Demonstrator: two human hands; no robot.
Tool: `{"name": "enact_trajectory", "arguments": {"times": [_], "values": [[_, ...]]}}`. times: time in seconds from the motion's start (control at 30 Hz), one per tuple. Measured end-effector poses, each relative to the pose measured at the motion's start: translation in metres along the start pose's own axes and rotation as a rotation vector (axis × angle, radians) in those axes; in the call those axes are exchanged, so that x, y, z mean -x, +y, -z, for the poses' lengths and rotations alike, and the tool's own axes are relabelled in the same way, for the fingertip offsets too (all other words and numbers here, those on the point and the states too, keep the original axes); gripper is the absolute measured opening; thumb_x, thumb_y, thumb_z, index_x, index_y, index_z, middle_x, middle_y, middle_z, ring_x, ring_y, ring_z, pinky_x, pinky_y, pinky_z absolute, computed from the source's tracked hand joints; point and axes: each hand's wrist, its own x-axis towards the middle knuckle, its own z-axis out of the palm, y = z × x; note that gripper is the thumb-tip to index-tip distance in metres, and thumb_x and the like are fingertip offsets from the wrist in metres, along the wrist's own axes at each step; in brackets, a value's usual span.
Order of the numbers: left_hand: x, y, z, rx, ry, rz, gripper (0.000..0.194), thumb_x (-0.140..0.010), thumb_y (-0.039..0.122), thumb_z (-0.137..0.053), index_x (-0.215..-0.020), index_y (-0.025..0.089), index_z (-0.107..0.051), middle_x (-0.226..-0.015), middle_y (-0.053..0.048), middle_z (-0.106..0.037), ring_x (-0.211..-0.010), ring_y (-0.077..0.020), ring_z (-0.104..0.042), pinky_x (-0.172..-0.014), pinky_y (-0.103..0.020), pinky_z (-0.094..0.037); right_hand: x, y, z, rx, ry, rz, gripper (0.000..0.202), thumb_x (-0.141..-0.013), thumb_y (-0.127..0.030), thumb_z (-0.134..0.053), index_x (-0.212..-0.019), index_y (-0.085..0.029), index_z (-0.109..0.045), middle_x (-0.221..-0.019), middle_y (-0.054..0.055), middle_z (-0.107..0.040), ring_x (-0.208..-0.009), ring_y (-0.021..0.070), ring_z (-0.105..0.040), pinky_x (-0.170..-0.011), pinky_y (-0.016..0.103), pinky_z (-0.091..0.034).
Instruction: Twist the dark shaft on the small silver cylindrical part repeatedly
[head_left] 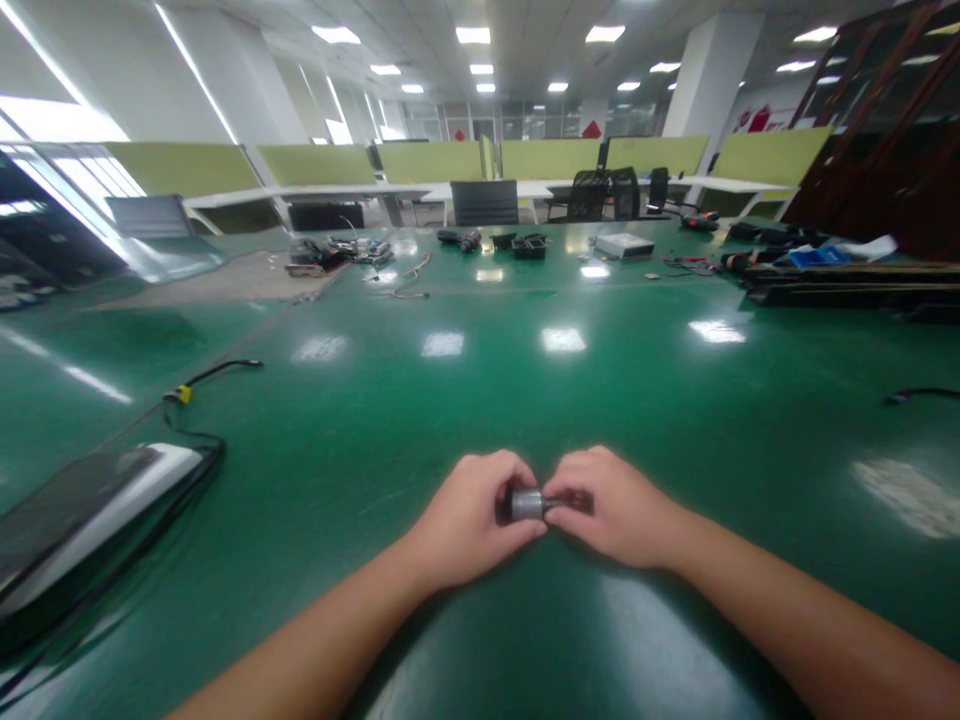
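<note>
A small grey metal cylinder (527,504) with a thin shaft-like end sits between my two hands, low over the green table (420,420). My left hand (484,520) is closed round the cylinder, thumb below and fingers above. From the right, my right hand (611,505) pinches the thin end with thumb and fingertips. Part of that end is hidden in the right fingers, so its full length cannot be made out. The fingertips of both hands almost meet at the cylinder.
At left lies a flat black-and-white device (97,510) with a black cable (195,475). Loose wires and parts (341,252), a silver box (624,246) and dark stacked panels (847,285) are along the far side. Another cable (926,395) is at right.
</note>
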Motion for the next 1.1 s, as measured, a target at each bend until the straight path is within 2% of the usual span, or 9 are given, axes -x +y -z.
{"name": "enact_trajectory", "arguments": {"times": [0.1,0.2,0.27,0.37,0.57,1.1], "values": [[0.0001,-0.0001,-0.0007,0.004,-0.002,-0.007,0.027,-0.072,0.025,-0.083,-0.094,0.021,-0.067,-0.086,0.001,-0.066,-0.080,-0.0196,-0.058,-0.072,-0.030,-0.040,0.0004,-0.0023,-0.0065,0.034,0.017,0.026,0.006,-0.088,-0.022,-0.070,-0.094,-0.021,-0.072,-0.089,0.002,-0.070,-0.086,0.0177,-0.060,-0.079,0.033,-0.037],[0.0006,-0.0003,-0.0007,0.000,-0.006,0.000,0.035,-0.070,0.035,-0.086,-0.096,0.021,-0.067,-0.087,0.000,-0.066,-0.081,-0.0203,-0.058,-0.074,-0.031,-0.040,0.0012,0.0012,-0.0078,0.052,0.019,0.031,0.008,-0.088,-0.022,-0.071,-0.095,-0.022,-0.072,-0.090,0.001,-0.069,-0.086,0.0176,-0.059,-0.079,0.033,-0.037],[0.0009,-0.0003,-0.0005,-0.004,-0.010,-0.006,0.032,-0.075,0.038,-0.082,-0.097,0.021,-0.067,-0.088,0.000,-0.066,-0.081,-0.0204,-0.058,-0.075,-0.032,-0.040,0.0013,0.0036,-0.0073,0.059,0.020,0.036,0.008,-0.087,-0.021,-0.071,-0.095,-0.022,-0.071,-0.089,0.001,-0.069,-0.085,0.0174,-0.059,-0.078,0.032,-0.036],[0.0010,-0.0004,-0.0005,-0.005,-0.014,0.004,0.022,-0.081,0.034,-0.077,-0.097,0.022,-0.067,-0.086,0.000,-0.066,-0.080,-0.0200,-0.058,-0.075,-0.032,-0.040,0.0016,0.0050,-0.0073,0.051,0.033,0.044,0.009,-0.087,-0.020,-0.071,-0.095,-0.022,-0.070,-0.088,0.000,-0.068,-0.084,0.0170,-0.058,-0.078,0.032,-0.037],[0.0010,-0.0023,-0.0019,0.010,0.001,0.032,0.025,-0.075,0.032,-0.081,-0.090,0.020,-0.066,-0.084,0.000,-0.065,-0.079,-0.0201,-0.058,-0.071,-0.031,-0.039,0.0023,0.0049,-0.0093,0.014,0.081,0.029,0.012,-0.083,-0.019,-0.075,-0.092,-0.021,-0.068,-0.086,0.000,-0.068,-0.083,0.0165,-0.058,-0.077,0.031,-0.037],[0.0008,-0.0023,-0.0020,0.008,0.016,0.011,0.025,-0.074,0.030,-0.082,-0.088,0.020,-0.065,-0.084,0.000,-0.065,-0.078,-0.0194,-0.057,-0.070,-0.030,-0.039,0.0033,0.0042,-0.0081,0.003,0.075,0.075,0.012,-0.084,-0.016,-0.072,-0.094,-0.021,-0.067,-0.088,0.000,-0.068,-0.083,0.0163,-0.058,-0.079,0.031,-0.037]]}}
